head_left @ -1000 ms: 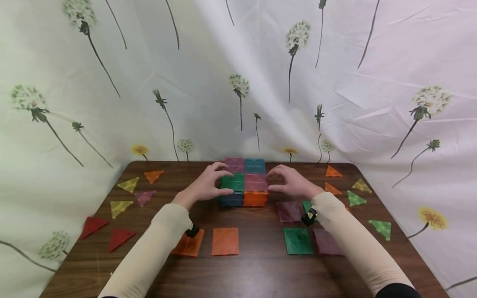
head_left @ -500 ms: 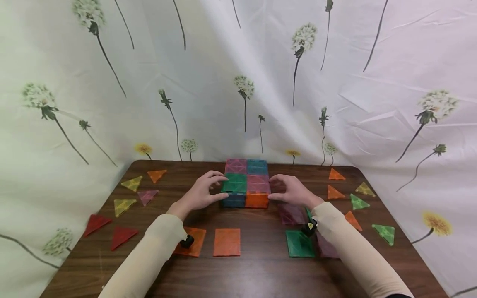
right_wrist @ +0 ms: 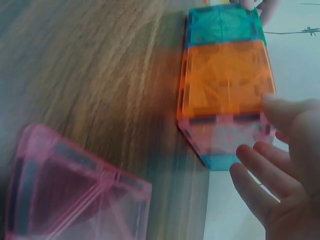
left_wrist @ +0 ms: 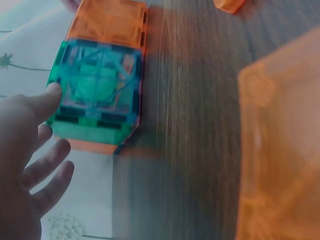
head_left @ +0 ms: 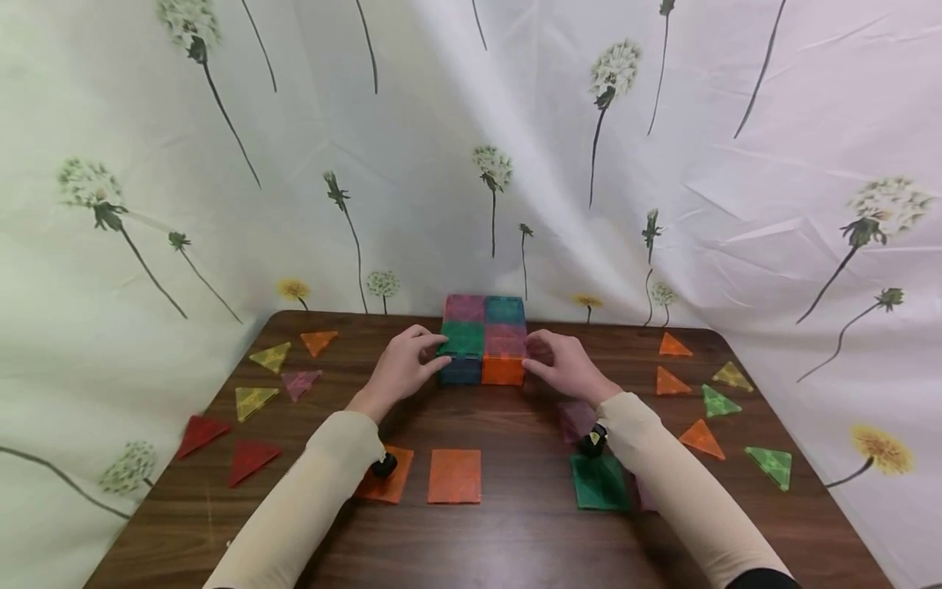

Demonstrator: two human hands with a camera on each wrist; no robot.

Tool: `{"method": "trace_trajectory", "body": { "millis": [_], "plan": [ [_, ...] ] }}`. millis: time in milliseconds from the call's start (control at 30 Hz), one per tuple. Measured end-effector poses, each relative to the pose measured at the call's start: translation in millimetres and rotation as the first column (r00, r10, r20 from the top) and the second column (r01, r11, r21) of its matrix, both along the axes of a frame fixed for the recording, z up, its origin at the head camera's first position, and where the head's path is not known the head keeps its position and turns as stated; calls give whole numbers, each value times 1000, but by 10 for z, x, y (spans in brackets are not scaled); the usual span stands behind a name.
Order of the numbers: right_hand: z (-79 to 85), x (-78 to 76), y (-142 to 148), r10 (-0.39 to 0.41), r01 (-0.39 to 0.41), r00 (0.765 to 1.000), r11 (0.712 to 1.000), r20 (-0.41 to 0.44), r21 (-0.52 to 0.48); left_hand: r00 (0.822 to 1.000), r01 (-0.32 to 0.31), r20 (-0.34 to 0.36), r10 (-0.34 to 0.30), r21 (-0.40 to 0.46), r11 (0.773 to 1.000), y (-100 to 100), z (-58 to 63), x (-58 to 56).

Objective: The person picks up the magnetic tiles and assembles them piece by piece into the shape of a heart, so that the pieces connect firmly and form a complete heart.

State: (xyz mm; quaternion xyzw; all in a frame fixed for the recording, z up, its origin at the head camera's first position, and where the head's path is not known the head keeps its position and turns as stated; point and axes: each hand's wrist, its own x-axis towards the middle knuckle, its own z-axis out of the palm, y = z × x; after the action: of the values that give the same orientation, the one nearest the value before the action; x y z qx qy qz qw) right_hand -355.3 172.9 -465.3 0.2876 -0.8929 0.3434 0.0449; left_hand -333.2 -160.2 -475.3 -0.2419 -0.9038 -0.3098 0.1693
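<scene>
Near the far edge of the table [head_left: 515, 544], the box [head_left: 471, 337] stands between the left hand [head_left: 401, 366] and the right hand [head_left: 570, 368]. Both hands have fingers relaxed and apart from the thumb, neither closed around it; each thumb is at an upper front corner, but how firmly it presses, I cannot tell. Between the box and the orange square [head_left: 455, 476] runs a broad strip of wood [head_left: 464, 419].

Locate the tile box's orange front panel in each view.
Head: orange front panel, slightly below and right of centre.
Left wrist: orange front panel, top left.
Right wrist: orange front panel, upper right.
Shared landmark: the adjoining blue panel, greenish in both wrist views.
</scene>
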Motion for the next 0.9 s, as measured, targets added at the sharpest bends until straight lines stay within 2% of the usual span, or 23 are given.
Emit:
{"method": "trace_trajectory", "body": {
  "millis": [233,533,633,733,800,900],
  "plan": [
    [35,-96,-159,-61,61,998,998,-25,-8,991,-128,39,130,-36,991,69,64,-66],
    [56,-152,-274,-115,115,993,993,-29,17,979,-188,74,192,-50,981,79,51,-118],
    [57,-157,-263,-108,109,994,994,-20,30,981,-167,93,173,-68,984,70,83,-104],
    [54,-129,-192,-84,85,996,995,-18,48,986,-106,117,117,-95,990,21,92,-70],
    [45,-99,-101,-64,65,998,996,-30,66,988,-60,137,74,-102,993,-46,95,-21],
    [36,-39,96,-39,45,997,995,-64,91,986,-26,160,44,-115,993,-210,81,60]
  ]
}}
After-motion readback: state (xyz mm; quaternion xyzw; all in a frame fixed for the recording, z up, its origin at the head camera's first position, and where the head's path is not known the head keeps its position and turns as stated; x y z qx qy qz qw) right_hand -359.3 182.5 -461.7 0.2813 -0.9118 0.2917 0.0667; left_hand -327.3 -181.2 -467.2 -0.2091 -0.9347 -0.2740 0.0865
